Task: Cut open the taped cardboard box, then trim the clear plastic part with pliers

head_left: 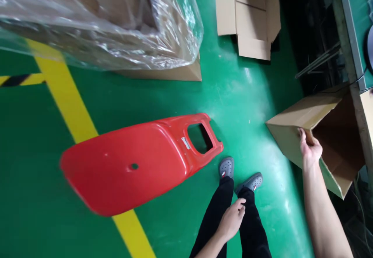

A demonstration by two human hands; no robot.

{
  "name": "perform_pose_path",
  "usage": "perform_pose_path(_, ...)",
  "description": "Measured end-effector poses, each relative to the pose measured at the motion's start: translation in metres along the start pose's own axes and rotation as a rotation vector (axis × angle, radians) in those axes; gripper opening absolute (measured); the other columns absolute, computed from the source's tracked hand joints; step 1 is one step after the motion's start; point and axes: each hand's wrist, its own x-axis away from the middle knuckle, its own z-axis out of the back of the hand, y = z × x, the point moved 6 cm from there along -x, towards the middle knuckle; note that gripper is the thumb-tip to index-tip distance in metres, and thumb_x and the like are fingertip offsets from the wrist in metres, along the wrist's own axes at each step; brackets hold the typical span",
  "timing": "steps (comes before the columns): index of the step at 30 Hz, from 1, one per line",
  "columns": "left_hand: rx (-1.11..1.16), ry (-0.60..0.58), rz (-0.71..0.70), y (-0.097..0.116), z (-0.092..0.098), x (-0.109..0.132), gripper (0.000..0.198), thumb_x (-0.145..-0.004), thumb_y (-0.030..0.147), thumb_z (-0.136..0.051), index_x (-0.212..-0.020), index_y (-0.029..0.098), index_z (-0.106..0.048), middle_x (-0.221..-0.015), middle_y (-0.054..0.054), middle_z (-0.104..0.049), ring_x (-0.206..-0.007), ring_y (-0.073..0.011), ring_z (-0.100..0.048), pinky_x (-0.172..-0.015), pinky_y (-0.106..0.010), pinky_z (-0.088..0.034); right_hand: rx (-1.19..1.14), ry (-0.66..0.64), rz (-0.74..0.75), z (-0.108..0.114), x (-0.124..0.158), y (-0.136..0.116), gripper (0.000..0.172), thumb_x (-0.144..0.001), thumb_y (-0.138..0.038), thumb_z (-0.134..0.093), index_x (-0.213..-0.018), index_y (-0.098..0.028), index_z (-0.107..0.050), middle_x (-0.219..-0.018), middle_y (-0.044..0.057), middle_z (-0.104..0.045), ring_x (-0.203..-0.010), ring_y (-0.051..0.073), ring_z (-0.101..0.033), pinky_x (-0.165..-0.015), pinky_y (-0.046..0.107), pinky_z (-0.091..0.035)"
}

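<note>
Red panel (125,164), three cartons (291,129), two hands (310,149) (231,219)

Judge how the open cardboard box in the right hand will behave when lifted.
The open cardboard box is probably light for its size, since its walls look like plain card. It may flex where the right hand pinches its rim; resting tilted on one edge, it could tip if released.

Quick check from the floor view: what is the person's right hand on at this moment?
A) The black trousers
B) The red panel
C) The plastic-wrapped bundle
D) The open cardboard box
D. The right hand has its fingers at the edge of the open cardboard box, well apart from the red panel.
</note>
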Motion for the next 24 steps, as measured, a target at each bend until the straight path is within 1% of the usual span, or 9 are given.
perform_pose_path(5,0.025,0.035,0.054,-0.068,0.020,0.013,0.042,-0.107,0.032,-0.037,-0.138,0.020,-0.062,-0.130,-0.013,-0.078,-0.118,-0.0235,-0.075,-0.103,-0.033,-0.054,-0.071,0.045,0.057,-0.078,-0.026,-0.026,0.055,-0.104,-0.017,-0.027,-0.152,0.000,-0.048,-0.130,0.021,-0.068,-0.128,0.024,-0.071,-0.076,0.025,-0.071)
perform_pose_path(7,0.044,0.061,0.089,-0.095,0.020,0.019,0.039,-0.105,0.029,-0.037,-0.134,0.023,-0.063,-0.125,-0.009,-0.080,-0.117,-0.0227,-0.076,-0.102,-0.032,-0.054,-0.073,0.055,0.049,-0.093,-0.026,-0.021,0.054,-0.111,-0.034,-0.031,-0.151,-0.002,-0.050,-0.128,0.020,-0.067,-0.118,0.020,-0.074,-0.069,0.022,-0.069)
perform_pose_path(10,0.093,0.088,0.093,-0.113,0.017,0.027,0.036,-0.105,0.029,-0.036,-0.130,0.025,-0.062,-0.123,-0.006,-0.081,-0.117,-0.0215,-0.077,-0.102,-0.030,-0.055,0.153,-0.057,0.062,-0.094,-0.005,-0.007,0.074,-0.111,-0.066,-0.037,-0.142,-0.002,-0.057,-0.125,0.021,-0.069,-0.103,0.018,-0.076,-0.070,0.024,-0.068)
perform_pose_path(12,0.112,0.078,0.081,-0.110,0.014,0.031,0.037,-0.105,0.032,-0.036,-0.132,0.025,-0.061,-0.126,-0.007,-0.080,-0.118,-0.0214,-0.076,-0.102,-0.030,-0.055,0.532,-0.116,0.246,-0.076,0.018,-0.012,0.079,-0.103,-0.078,-0.049,-0.133,-0.007,-0.066,-0.117,0.018,-0.073,-0.091,0.018,-0.075,-0.077,0.031,-0.068)
perform_pose_path(14,0.114,0.059,0.062,-0.100,0.011,0.032,0.039,-0.106,0.034,-0.036,-0.134,0.024,-0.062,-0.126,-0.009,-0.079,-0.118,-0.0215,-0.076,-0.100,-0.030,-0.056,0.965,-0.008,0.635,-0.044,0.043,-0.041,0.076,-0.092,-0.079,-0.066,-0.125,-0.011,-0.072,-0.105,0.014,-0.075,-0.083,0.021,-0.071,-0.085,0.042,-0.066)
perform_pose_path(17,0.103,0.060,0.025,-0.083,0.008,0.029,0.041,-0.107,0.035,-0.035,-0.133,0.022,-0.064,-0.121,-0.010,-0.080,-0.116,-0.0220,-0.077,-0.096,-0.030,-0.057,1.473,0.267,1.228,0.005,0.068,-0.094,0.078,-0.089,-0.077,-0.070,-0.132,-0.013,-0.072,-0.124,0.020,-0.073,-0.121,0.036,-0.065,-0.116,0.059,-0.048)
perform_pose_path(18,0.096,0.062,0.021,-0.080,0.006,0.027,0.041,-0.107,0.034,-0.036,-0.133,0.022,-0.065,-0.119,-0.010,-0.081,-0.116,-0.0224,-0.077,-0.096,-0.030,-0.057,1.605,0.304,1.222,0.023,0.062,-0.106,0.085,-0.086,-0.076,-0.073,-0.141,-0.010,-0.066,-0.135,0.023,-0.070,-0.133,0.040,-0.059,-0.122,0.061,-0.041)
perform_pose_path(21,0.080,0.055,0.018,-0.078,0.000,0.022,0.040,-0.106,0.031,-0.039,-0.133,0.021,-0.067,-0.121,-0.011,-0.080,-0.119,-0.0234,-0.076,-0.100,-0.032,-0.057,1.860,0.333,0.807,0.078,0.025,-0.130,0.097,-0.083,-0.065,-0.079,-0.154,-0.005,-0.052,-0.139,0.026,-0.068,-0.129,0.039,-0.063,-0.110,0.052,-0.051)
perform_pose_path(24,0.082,0.049,0.018,-0.088,-0.004,0.021,0.039,-0.105,0.031,-0.041,-0.134,0.022,-0.067,-0.123,-0.011,-0.080,-0.122,-0.0236,-0.075,-0.103,-0.033,-0.056,2.011,0.364,0.548,0.109,0.004,-0.132,0.068,-0.086,-0.057,-0.075,-0.137,-0.011,-0.069,-0.109,0.019,-0.077,-0.096,0.035,-0.071,-0.086,0.048,-0.056)
